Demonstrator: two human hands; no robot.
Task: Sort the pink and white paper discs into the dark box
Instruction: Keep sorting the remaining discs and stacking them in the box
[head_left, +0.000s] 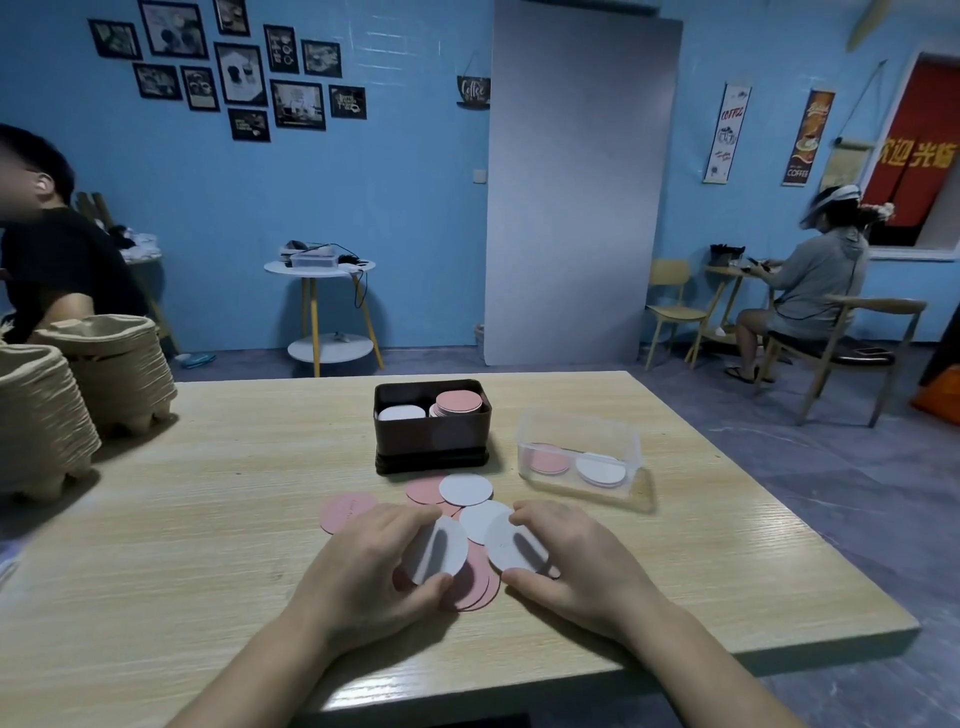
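A dark box (431, 441) stands at the middle of the wooden table (208, 519), holding a white stack on its left and a pink stack (458, 402) on its right. Loose pink and white discs (465, 489) lie spread in front of it. My left hand (363, 566) grips a white disc (439, 551) tilted on edge between thumb and fingers, above a few pink discs (480, 582). My right hand (576, 561) pinches another white disc (511, 545) by its rim, just right of the first.
A clear plastic tub (579, 457) with a pink and a white stack sits right of the dark box. Stacks of cardboard trays (104, 374) fill the table's left edge. One person sits at far left, another at a table far right.
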